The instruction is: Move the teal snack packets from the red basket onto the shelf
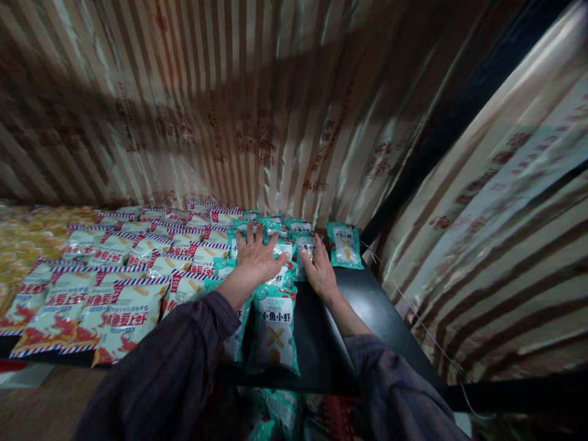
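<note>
My left hand (255, 254) lies with fingers spread over several teal-edged snack bags in the middle of the black shelf. My right hand (319, 269) is beside a teal snack bag (304, 246), its fingers stretched out along the bag's right side. Nearer to me, between my forearms, a teal snack bag with yellow sticks printed on it (275, 331) leans face up near the shelf's front edge. Another teal snack bag (344, 245) stands apart at the back right corner.
Rows of white snack bags with red lettering (122, 318) fill the left side, with yellow packets (32, 245) beyond them. Striped printed sheeting (257, 122) hangs behind. A dark post (404, 177) and a thin wire (413, 309) border the right. More teal bags (282, 410) lie below the shelf.
</note>
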A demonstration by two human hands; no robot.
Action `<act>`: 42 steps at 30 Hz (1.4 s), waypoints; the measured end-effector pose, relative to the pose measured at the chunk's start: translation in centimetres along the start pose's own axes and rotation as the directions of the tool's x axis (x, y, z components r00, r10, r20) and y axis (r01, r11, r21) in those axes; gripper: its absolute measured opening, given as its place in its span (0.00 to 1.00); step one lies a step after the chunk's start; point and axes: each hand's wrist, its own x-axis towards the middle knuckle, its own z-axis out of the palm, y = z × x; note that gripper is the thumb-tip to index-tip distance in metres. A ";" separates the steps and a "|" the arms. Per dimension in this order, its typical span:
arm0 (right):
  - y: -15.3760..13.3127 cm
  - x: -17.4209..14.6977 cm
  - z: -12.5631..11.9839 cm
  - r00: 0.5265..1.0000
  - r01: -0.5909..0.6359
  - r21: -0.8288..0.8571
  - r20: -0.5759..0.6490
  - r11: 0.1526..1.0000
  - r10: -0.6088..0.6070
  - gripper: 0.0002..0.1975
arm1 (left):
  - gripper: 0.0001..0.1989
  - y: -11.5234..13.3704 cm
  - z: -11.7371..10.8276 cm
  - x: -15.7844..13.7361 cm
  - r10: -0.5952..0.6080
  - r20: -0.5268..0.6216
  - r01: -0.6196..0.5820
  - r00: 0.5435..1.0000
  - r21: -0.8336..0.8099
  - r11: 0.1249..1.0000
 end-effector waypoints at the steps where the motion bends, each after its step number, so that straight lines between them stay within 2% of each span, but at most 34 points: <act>1: 0.0 0.0 0.1 1.000 0.004 0.003 0.000 1.000 -0.004 0.36 | 0.34 -0.1 0.1 0.1 -0.006 0.007 0.006 1.000 -0.004 1.000; 9: -0.2 -0.3 0.3 1.000 0.003 -0.045 0.027 0.999 -0.001 0.35 | 0.32 -0.7 0.5 0.1 0.000 -0.034 0.001 0.999 0.032 1.000; 20: -0.8 -0.4 0.7 0.999 0.031 -0.089 0.014 0.996 -0.030 0.34 | 0.31 -0.8 0.4 0.1 -0.002 -0.027 0.003 1.000 0.040 0.999; 27: -1.1 -0.3 0.8 1.000 0.018 -0.103 0.025 0.994 -0.015 0.33 | 0.32 -0.5 -0.3 0.1 -0.020 0.035 0.016 0.999 0.087 0.996; 35: -0.9 -0.2 1.0 0.998 0.047 -0.078 0.033 0.996 -0.044 0.34 | 0.32 -0.8 0.1 0.1 0.005 -0.004 -0.004 1.000 0.110 0.994; 38: -0.8 -0.3 1.0 0.999 0.047 -0.065 0.001 0.997 -0.047 0.36 | 0.33 -0.8 -0.2 0.1 0.029 -0.044 -0.024 0.999 0.114 0.993; 42: -0.9 -0.7 0.7 0.999 0.024 -0.068 -0.039 0.997 -0.027 0.37 | 0.32 -0.7 -1.0 -0.1 0.056 -0.042 -0.050 0.998 0.116 0.992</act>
